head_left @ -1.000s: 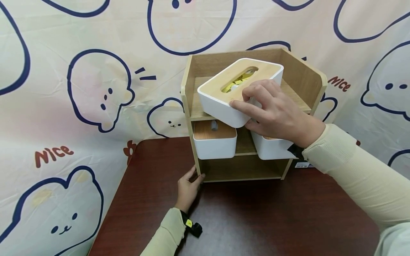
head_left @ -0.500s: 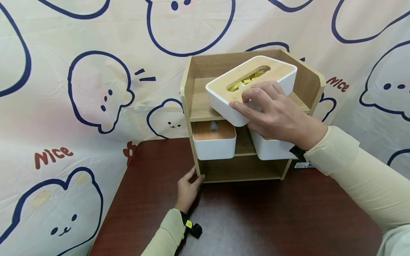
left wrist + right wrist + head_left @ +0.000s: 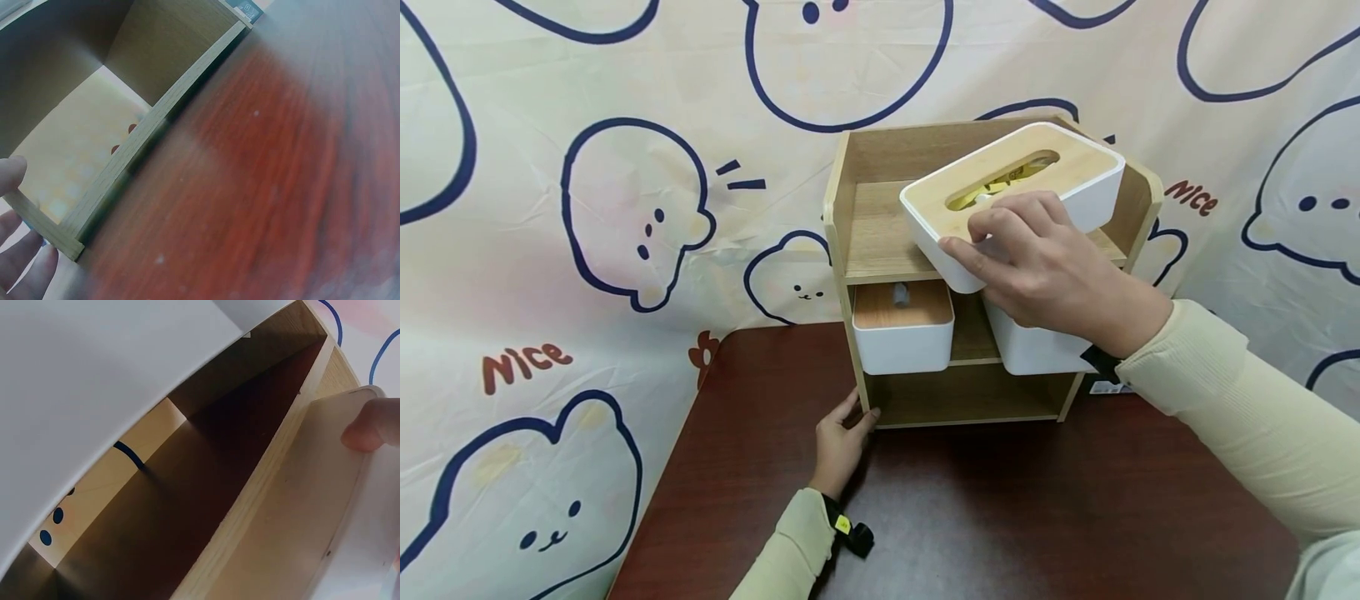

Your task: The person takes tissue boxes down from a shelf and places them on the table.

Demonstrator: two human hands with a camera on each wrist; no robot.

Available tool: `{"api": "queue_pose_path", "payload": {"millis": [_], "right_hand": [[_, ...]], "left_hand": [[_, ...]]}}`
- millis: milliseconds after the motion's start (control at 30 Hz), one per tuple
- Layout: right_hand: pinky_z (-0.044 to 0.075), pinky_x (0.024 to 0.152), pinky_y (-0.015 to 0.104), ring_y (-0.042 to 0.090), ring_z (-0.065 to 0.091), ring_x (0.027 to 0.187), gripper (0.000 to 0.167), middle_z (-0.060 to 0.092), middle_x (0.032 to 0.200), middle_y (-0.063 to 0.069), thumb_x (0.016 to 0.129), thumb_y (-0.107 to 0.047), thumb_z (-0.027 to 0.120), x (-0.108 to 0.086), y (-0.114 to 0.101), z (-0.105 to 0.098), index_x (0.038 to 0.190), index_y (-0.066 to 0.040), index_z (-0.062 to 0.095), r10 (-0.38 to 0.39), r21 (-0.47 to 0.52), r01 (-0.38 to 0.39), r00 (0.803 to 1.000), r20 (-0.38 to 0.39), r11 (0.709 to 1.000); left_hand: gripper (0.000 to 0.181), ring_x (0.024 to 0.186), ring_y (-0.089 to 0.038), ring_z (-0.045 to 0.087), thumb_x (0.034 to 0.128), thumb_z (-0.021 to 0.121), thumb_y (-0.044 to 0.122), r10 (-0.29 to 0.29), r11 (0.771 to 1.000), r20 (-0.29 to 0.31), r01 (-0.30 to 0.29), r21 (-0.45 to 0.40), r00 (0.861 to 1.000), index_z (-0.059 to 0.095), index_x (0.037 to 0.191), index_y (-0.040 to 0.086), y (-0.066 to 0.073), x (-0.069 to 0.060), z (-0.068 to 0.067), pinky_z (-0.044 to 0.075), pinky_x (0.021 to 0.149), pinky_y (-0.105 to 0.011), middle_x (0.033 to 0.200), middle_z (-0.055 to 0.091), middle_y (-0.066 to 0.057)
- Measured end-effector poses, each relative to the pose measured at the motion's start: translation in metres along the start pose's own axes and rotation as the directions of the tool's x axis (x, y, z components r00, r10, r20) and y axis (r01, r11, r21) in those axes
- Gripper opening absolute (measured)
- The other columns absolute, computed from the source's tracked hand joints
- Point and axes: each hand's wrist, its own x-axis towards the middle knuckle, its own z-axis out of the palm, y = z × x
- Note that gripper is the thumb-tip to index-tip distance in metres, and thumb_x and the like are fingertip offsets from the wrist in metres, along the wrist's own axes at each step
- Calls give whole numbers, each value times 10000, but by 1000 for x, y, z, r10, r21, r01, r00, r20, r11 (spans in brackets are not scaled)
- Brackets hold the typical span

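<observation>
My right hand grips the near corner of a white tissue box with a wooden lid. Yellow wrappers show through the slot in its lid. The box sits askew over the top tier of a wooden desk shelf, its near corner jutting past the front edge. In the right wrist view, a thumb presses the side of the box. Low down, my left hand holds the shelf's left side panel, thumb inside and fingers outside.
On the middle tier stand two white boxes, a left one with a wooden lid and grey knob, and a right one partly behind my right hand. Below lies a dark red tabletop. A printed cloth hangs behind.
The tissue box has shifted right and slightly back over the top tier, with my right hand moving little. My left hand and the shelf stay where they were.
</observation>
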Motion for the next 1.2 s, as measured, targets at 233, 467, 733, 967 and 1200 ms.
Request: {"api": "queue_pose_path", "payload": {"millis": [233, 467, 733, 967, 1200], "right_hand": [[414, 788, 557, 421, 489, 971, 413, 511, 1056, 195, 847, -28, 642, 1, -6, -4, 1259, -62, 641, 41, -81, -43, 998, -38, 996], [401, 736, 559, 443, 486, 958, 393, 514, 1045, 215, 856, -15, 569, 4, -9, -8, 1244, -23, 627, 87, -131, -97, 993, -79, 987], [374, 772, 580, 440, 473, 974, 441, 503, 1041, 224, 835, -2, 603, 4, -15, -14, 1274, -35, 615, 173, -143, -181, 983, -67, 973], [351, 760, 585, 447, 457, 946, 438, 502, 1045, 233, 842, -8, 590, 3, -19, -19, 1279, -31, 611, 220, -148, -227, 973, -64, 963], [352, 757, 587, 452, 463, 942, 459, 508, 1039, 237, 821, -5, 617, 4, -22, -23, 1279, -30, 610, 217, -153, -225, 974, -70, 962]], "left_hand": [[525, 1127, -268, 602, 898, 725, 129, -21, 1000, 4, 21, 15, 1000, 538, 1388, 108, 1, -1, -1, 547, 728, -266, 1310, 586, -125], [527, 1132, -260, 598, 898, 722, 118, -7, 1000, 6, 7, 17, 1000, 535, 1390, 97, 0, -1, -1, 546, 751, -266, 1310, 586, -130], [517, 1128, -245, 601, 895, 726, 121, 1, 1000, -1, -1, 29, 1000, 547, 1380, 105, 3, -2, -2, 547, 756, -267, 1317, 582, -112], [517, 1106, -243, 610, 893, 729, 125, 3, 999, -1, -3, 34, 1000, 550, 1378, 108, 3, -1, -2, 545, 725, -260, 1303, 593, -112], [537, 1161, -241, 575, 888, 742, 169, -2, 1000, -10, 2, 24, 1000, 543, 1387, 139, -18, 6, 0, 546, 755, -274, 1340, 569, -85]]}}
